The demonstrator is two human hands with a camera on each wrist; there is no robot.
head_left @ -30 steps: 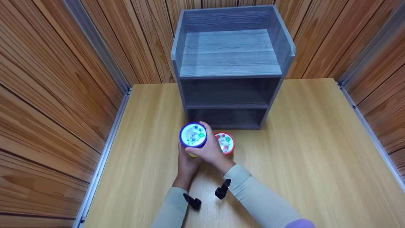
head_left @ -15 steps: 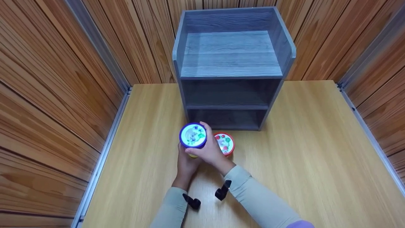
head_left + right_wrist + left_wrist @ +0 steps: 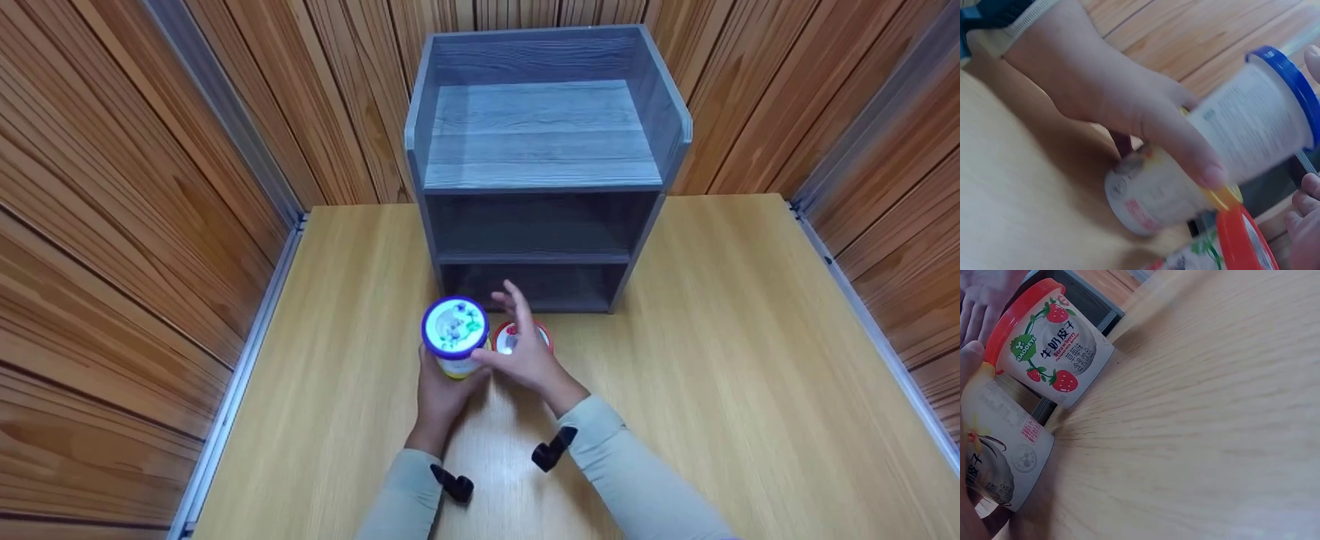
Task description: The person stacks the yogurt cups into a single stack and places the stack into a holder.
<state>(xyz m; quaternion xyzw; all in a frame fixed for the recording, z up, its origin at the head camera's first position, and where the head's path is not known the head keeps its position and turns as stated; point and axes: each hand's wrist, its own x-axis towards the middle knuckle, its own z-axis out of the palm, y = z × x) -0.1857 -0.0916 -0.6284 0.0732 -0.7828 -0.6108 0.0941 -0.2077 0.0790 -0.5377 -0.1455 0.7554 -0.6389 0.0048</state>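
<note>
Head view: your right grip (image 3: pixel 529 349), spread, has left the blue-lidded round white cup (image 3: pixel 454 327); it seems settled atop the yellow-lidded tapered white cup (image 3: pixel 1151 191) your left grip (image 3: pixel 441 394) clasps.

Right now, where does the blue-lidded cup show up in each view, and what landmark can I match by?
Head: the blue-lidded cup, slightly left of and below centre.
Left wrist: not in this picture.
Right wrist: upper right, lid toward the right edge.
Shared landmark: the red-lidded cup, slightly right of and below centre in head, upper left in left wrist, lower right in right wrist.
</note>
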